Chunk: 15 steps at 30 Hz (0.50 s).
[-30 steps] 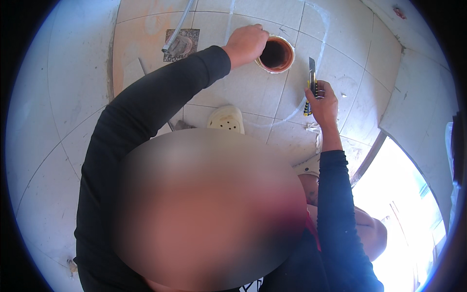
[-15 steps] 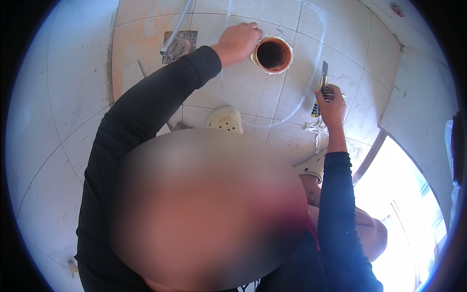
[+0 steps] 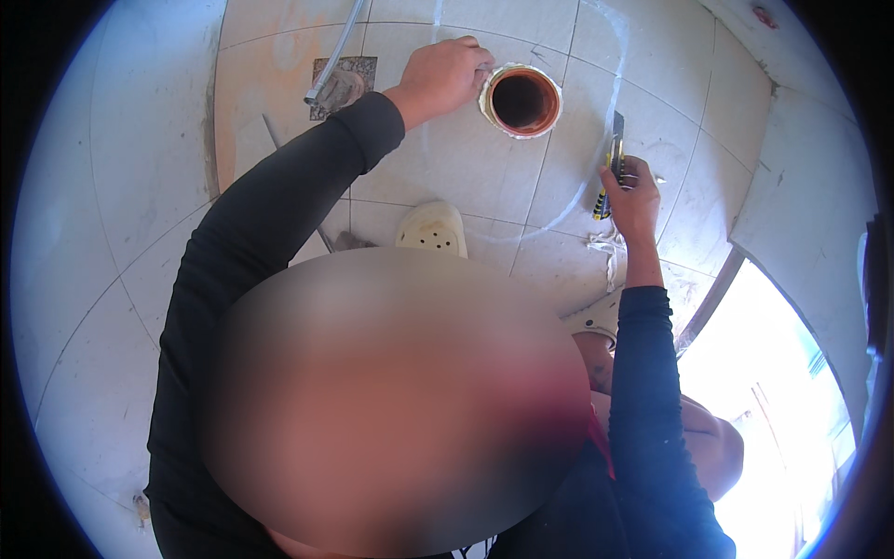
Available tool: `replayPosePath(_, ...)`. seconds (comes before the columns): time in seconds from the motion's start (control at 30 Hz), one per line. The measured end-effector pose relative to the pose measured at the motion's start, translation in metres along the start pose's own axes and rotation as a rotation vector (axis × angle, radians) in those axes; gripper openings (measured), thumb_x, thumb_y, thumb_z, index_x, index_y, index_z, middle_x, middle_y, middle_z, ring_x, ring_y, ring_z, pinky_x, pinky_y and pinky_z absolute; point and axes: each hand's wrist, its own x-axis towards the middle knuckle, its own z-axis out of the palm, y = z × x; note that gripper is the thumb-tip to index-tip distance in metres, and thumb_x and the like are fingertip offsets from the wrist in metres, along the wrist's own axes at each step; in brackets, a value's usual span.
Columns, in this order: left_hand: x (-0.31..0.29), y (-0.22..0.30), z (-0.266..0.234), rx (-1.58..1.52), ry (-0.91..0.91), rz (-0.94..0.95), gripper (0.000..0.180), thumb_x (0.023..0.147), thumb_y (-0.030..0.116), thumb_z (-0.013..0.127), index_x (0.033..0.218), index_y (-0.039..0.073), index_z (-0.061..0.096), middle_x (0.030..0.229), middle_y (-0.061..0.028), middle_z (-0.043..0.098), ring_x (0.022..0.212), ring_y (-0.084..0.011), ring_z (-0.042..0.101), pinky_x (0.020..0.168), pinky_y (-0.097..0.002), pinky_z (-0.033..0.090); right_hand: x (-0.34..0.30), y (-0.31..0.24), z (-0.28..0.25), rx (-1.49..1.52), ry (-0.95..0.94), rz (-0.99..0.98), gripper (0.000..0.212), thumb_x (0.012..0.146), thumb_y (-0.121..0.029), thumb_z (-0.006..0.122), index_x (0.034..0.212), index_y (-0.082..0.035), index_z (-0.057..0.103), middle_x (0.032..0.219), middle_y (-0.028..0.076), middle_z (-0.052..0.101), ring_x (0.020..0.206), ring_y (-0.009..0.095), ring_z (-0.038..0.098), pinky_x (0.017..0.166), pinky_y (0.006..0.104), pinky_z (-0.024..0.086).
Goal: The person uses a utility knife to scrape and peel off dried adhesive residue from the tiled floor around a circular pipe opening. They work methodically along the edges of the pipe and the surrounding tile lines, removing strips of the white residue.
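An orange-brown pipe (image 3: 521, 133) opens upward from the tiled floor, with ragged whitish material around its rim. Just to the left of that rim is my left hand (image 3: 443, 76), its fingers bent and drawn together. Whatever its fingertips may pinch is too small to make out. Over the floor on the right, my right hand (image 3: 637, 197) grips a yellow-and-black utility knife (image 3: 602, 201). The knife's blade points away from me and is clear of the pipe.
A square floor drain (image 3: 366, 73) lies left of the pipe, with a grey hose or tube (image 3: 337, 65) ending over it. Whitish scraps (image 3: 610, 244) lie below my right hand. My cream clog (image 3: 433, 229) stands nearer to me. Walls rise at both sides.
My left hand has shifted slightly left, opening a small gap from the pipe's rim. The right hand keeps hold of the utility knife, almost in the same place.
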Motion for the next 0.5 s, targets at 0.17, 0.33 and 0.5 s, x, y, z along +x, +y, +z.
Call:
replayPosePath(0.17, 0.000, 0.010, 0.000, -0.120, 0.041, -0.034, 0.016, 0.089, 0.026, 0.070, 0.100, 0.014, 0.075, 0.097, -0.0015, 0.070, 0.084, -0.0256, 0.066, 0.072, -0.0373, 0.053, 0.001, -0.001, -0.003, -0.017, -0.003, 0.012, 0.043, 0.087, -0.029, 0.078, 0.117, -0.002, 0.065, 0.100, 0.011, 0.073, 0.088, 0.021, 0.071, 0.079, 0.0356, 0.057)
replayPosePath(0.33, 0.011, 0.024, -0.029, -0.540, -0.163, -0.244, 0.022, 0.088, 0.031, 0.076, 0.098, 0.011, 0.076, 0.083, 0.0029, 0.069, 0.071, -0.0119, 0.058, 0.067, -0.0281, 0.047, 0.003, 0.001, -0.005, -0.030, 0.024, 0.002, 0.043, 0.086, -0.029, 0.079, 0.116, -0.001, 0.064, 0.100, 0.011, 0.073, 0.087, 0.020, 0.071, 0.078, 0.0351, 0.057)
replayPosePath(0.5, 0.010, 0.072, -0.086, -0.893, -0.274, -0.224, 0.021, 0.089, 0.024, 0.077, 0.096, 0.005, 0.073, 0.081, 0.0035, 0.066, 0.072, -0.0055, 0.055, 0.065, -0.0231, 0.044, 0.003, 0.003, 0.000, 0.051, 0.009, 0.034, 0.044, 0.083, -0.026, 0.078, 0.117, -0.001, 0.064, 0.103, 0.014, 0.072, 0.089, 0.025, 0.071, 0.081, 0.0367, 0.056)
